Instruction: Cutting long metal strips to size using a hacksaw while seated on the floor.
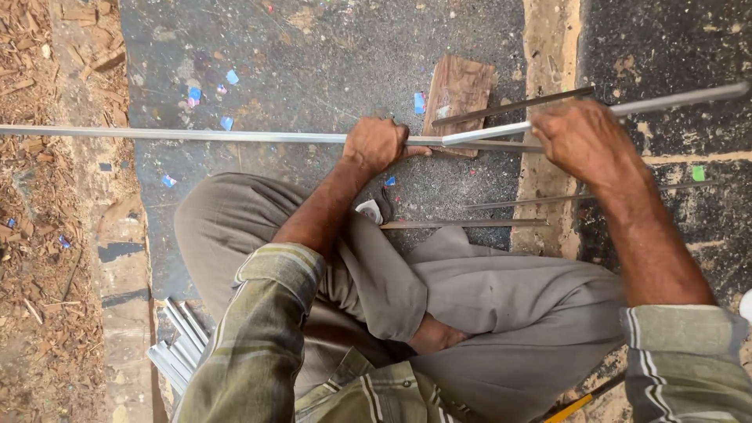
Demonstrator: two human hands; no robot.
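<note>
Dark gritty floor under you. Left hand point(377, 143) fist-tight on long silver metal strip point(196, 135); right hand point(583, 137) fingers wrapped round angled grey metal rod point(674, 99), both just beside brown wood block point(458, 90). Rod could slip off the strip, or edges nick fingers.

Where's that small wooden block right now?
In the head view the wooden block lies on the dark ground at upper centre, under the long metal strip, between the left hand and the right hand.

The metal strips point(196, 135) are silver-grey, and the wooden block point(462, 90) under them is reddish brown. The shirt sleeves point(258, 337) are olive green with pale stripes, the trousers point(501, 313) plain grey-beige. Blue and pink paper scraps point(227, 98) dot the dark grey floor point(329, 63).
</note>
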